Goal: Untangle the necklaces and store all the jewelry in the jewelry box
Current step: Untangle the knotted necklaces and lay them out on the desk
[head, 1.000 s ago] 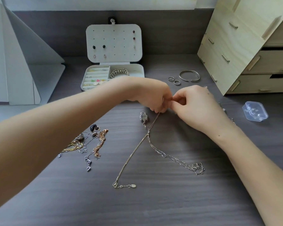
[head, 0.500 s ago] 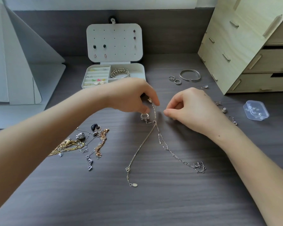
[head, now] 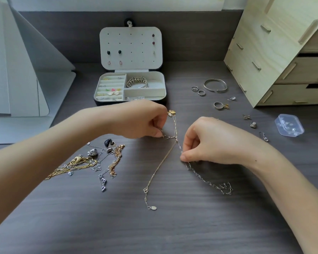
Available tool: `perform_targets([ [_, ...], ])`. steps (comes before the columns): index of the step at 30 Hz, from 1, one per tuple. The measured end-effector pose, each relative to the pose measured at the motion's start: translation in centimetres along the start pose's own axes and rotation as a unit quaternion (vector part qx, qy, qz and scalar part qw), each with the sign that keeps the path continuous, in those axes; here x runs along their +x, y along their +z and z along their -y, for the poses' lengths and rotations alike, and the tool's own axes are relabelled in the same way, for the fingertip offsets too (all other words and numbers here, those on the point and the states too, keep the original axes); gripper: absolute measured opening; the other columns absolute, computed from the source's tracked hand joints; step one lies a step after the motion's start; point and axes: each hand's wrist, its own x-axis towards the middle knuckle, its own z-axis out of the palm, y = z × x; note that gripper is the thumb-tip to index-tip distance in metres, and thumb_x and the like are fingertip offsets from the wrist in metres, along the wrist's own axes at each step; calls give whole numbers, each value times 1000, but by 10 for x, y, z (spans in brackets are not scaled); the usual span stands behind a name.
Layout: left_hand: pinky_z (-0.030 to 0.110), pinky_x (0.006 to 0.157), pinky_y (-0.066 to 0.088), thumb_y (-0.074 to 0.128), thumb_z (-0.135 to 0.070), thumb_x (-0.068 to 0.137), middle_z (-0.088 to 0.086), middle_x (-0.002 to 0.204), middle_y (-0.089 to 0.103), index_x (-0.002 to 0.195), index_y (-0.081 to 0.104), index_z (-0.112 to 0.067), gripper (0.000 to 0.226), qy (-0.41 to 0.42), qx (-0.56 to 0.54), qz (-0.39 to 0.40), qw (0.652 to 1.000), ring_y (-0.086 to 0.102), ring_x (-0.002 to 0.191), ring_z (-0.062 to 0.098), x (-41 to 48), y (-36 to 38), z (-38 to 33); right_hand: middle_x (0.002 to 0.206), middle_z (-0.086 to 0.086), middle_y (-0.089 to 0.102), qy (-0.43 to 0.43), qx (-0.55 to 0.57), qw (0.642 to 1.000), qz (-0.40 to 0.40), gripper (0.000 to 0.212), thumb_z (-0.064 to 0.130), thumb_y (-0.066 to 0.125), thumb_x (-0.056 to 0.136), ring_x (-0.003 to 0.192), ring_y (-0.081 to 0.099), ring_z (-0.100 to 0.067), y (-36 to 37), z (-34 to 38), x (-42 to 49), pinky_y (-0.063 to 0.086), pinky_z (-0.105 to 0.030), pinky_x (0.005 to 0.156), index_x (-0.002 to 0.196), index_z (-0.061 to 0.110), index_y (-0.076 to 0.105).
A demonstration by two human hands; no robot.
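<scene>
Two necklaces lie crossed at mid-table: a fine gold chain (head: 159, 170) ending in an oval tag, and a silver link chain (head: 207, 181) trailing right. My left hand (head: 141, 121) pinches the chains near the knot, just below a small gold pendant (head: 171, 113). My right hand (head: 209, 142) pinches the silver link chain lower down. A heap of tangled gold and silver necklaces (head: 92, 161) lies to the left. The open white jewelry box (head: 155, 92) stands behind, holding earrings and a bracelet.
Rings (head: 197, 90), a silver bangle (head: 215, 85) and loose earrings (head: 253, 124) are scattered at the right. A small clear plastic case (head: 289, 125) sits further right. A wooden drawer unit (head: 283, 52) fills the back right; a white stand (head: 26, 70) is at left.
My hands have drawn apart: the left slid a little left holding the knot, the right dropped down along the silver chain. The gold chain's tail has shifted and the pendant is now uncovered.
</scene>
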Motion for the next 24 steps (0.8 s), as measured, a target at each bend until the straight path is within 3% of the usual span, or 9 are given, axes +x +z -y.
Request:
perform_targets([
  [6, 17, 51, 41, 65, -19, 84, -12, 62, 66, 76, 54, -23, 15, -4, -153, -28, 988, 54, 52, 1, -1, -17, -3, 57, 7, 67, -22, 23, 999, 42, 14, 29, 72, 73, 49, 54, 2, 0, 0, 0, 42, -12, 49, 65, 17, 70],
  [10, 16, 56, 44, 65, -16, 85, -9, 66, 67, 78, 57, -19, 10, 10, -192, -45, 980, 58, 56, 2, 13, -20, -15, 58, 6, 68, -18, 38, 998, 43, 13, 29, 72, 75, 51, 58, -6, -8, -3, 0, 47, -20, 54, 66, 19, 72],
  [14, 17, 59, 44, 64, -16, 84, -7, 70, 67, 80, 59, -19, 7, 20, -162, -36, 986, 58, 57, 4, 38, -14, -30, 57, 7, 68, 9, 21, 999, 31, 12, 25, 71, 76, 61, 64, -13, -18, -13, -1, 48, -23, 54, 65, 20, 71],
  [20, 8, 44, 34, 64, -19, 84, -1, 81, 65, 92, 65, -18, 8, 40, -64, -31, 997, 50, 56, 1, 63, -5, -43, 59, 6, 69, 34, 0, 999, 25, 13, 27, 70, 77, 65, 66, -16, -22, -20, -1, 52, -27, 60, 68, 18, 73],
  [24, 19, 66, 39, 65, -23, 84, -6, 87, 59, 94, 66, -24, 10, 67, -21, -48, 996, 48, 68, 5, 64, -1, -42, 60, 6, 69, 30, -1, 999, 15, 13, 28, 70, 77, 64, 66, -14, -22, -20, -1, 48, -24, 55, 68, 18, 73],
])
